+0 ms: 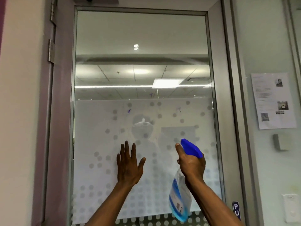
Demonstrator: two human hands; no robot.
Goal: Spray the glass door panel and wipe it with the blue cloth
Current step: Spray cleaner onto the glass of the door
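Note:
The glass door panel (143,62) fills the middle of the head view, its lower half frosted with grey dots and a few small purple marks. My left hand (129,163) is spread flat, palm toward the frosted glass, with nothing in it. My right hand (191,163) grips a clear spray bottle (179,198) of blue liquid by the neck. The bottle's blue trigger head (191,147) points up and left at the glass. No blue cloth is in view.
A grey metal door frame (228,95) surrounds the glass, with hinges (51,50) on the left. A printed notice (273,100) and a small grey box (281,141) hang on the right-hand wall. A blue push sign (236,209) sits low on the frame.

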